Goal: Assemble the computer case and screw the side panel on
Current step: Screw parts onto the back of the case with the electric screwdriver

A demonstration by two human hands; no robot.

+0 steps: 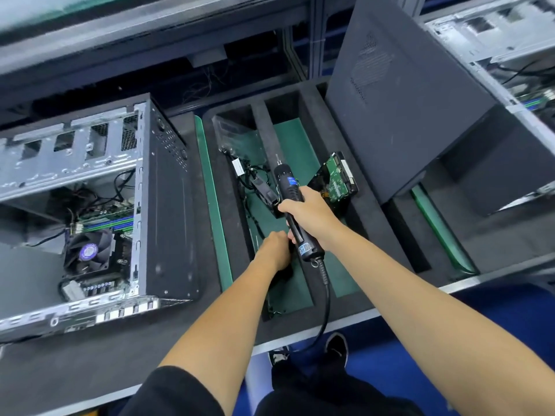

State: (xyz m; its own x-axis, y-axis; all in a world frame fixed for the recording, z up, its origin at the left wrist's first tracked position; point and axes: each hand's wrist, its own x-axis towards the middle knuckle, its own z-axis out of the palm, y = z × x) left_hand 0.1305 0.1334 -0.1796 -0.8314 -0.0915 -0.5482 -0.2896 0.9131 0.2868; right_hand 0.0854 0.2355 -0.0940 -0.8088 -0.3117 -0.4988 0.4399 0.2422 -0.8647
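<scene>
Head view of an assembly bench. The right hand wraps its fingers round the barrel of a corded electric screwdriver, bit end pointing away from the person, above the green-floored slots of a black foam tray. The left hand sits just beside the tool's rear end with fingers curled; whether it pinches anything cannot be told. The open computer case lies at left, motherboard and CPU fan exposed. The dark side panel stands tilted at right behind the tray. A hard drive leans in one slot.
</scene>
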